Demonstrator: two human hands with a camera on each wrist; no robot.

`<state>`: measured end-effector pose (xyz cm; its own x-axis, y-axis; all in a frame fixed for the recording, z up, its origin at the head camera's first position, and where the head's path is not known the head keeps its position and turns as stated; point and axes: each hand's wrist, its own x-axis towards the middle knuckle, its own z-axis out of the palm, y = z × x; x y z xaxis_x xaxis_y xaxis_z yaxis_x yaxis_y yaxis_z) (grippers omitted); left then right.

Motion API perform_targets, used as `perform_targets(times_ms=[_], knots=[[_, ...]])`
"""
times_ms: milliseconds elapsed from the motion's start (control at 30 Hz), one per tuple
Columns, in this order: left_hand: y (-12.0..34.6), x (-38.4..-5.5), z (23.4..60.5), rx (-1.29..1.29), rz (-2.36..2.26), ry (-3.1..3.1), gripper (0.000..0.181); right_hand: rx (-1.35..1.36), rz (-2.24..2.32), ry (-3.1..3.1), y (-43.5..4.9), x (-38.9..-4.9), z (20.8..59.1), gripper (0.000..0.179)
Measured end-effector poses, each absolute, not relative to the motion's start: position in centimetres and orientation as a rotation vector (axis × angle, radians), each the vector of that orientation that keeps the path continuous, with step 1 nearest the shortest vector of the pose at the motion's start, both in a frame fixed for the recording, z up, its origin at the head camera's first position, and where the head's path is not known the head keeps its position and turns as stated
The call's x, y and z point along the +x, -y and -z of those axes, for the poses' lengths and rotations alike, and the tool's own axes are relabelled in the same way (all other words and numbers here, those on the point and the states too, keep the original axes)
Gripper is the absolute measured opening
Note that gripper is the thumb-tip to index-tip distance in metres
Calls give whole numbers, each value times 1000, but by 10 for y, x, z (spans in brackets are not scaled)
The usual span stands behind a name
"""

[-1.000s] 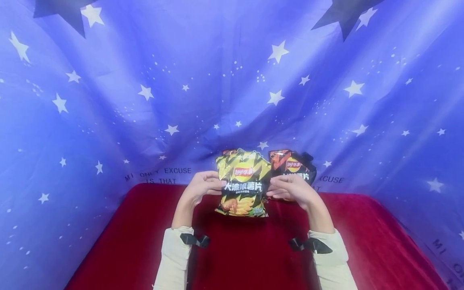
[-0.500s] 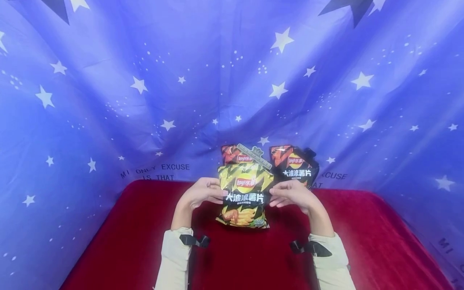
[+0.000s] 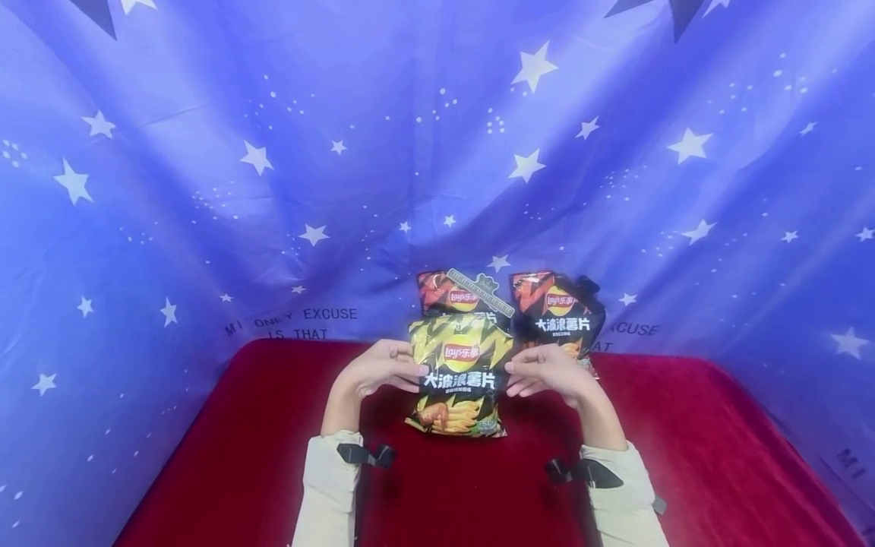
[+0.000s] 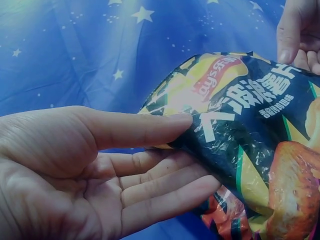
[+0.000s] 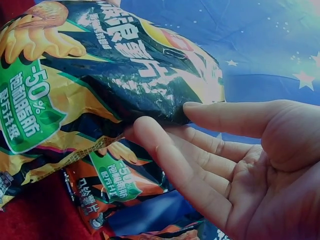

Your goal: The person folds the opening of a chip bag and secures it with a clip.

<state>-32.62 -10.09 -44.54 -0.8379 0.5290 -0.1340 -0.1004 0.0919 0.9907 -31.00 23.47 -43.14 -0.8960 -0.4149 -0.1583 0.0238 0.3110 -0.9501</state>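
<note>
A yellow-and-black Lay's potato chip bag is held upright, its printed front facing me. My left hand pinches its left edge, thumb on the front and fingers behind, as the left wrist view shows. At the opposite edge my right hand pinches the bag, thumb against the side and fingers spread underneath. Behind it stands a red-and-black chip bag, mostly hidden, with a pale green long clip slanting across its upper right. A second red-and-black chip bag is at the right, with a black clip at its top corner.
A dark red velvet cloth covers the table. Close behind the table hangs a blue curtain printed with stars and lettering. Black straps with small mounts sit around both sleeve cuffs.
Both hands have lowered the yellow chip bag and brought it nearer to me, uncovering the clip and the red bag behind. The head view has also tilted slightly. The grip stays the same.
</note>
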Motion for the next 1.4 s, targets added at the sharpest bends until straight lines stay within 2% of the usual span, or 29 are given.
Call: perform_targets(times_ms=[133, 367, 600, 667, 867, 933, 1067, 1233, 1400], knots=[[103, -327, 447, 408, -1793, -1907, 38, -358, 1596, -2215, -233, -310, 432, 36], [103, -327, 445, 344, -1834, -1968, 25, -415, 1593, -2233, -233, -308, 433, 35], [99, -326, 443, 292, -1883, -2017, 23, -450, 1608, -2266, -236, -308, 433, 36], [97, -326, 443, 262, -1896, -2049, 26, -448, 1618, -2276, -237, -308, 433, 36], [88, -320, 434, 153, -1959, -2292, 61, -435, 1713, -2331, -236, -309, 434, 35], [83, -317, 429, 144, -1984, -2430, 64, -426, 1740, -2352, -235, -309, 434, 34], [69, -309, 418, 254, -1996, -2688, 55, -430, 1751, -2377, -233, -306, 430, 32], [47, -297, 407, 557, -1834, -2892, 41, -467, 1739, -2406, -230, -302, 425, 30], [34, -287, 400, 675, -1656, -3029, 39, -504, 1738, -2438, -223, -297, 419, 27]])
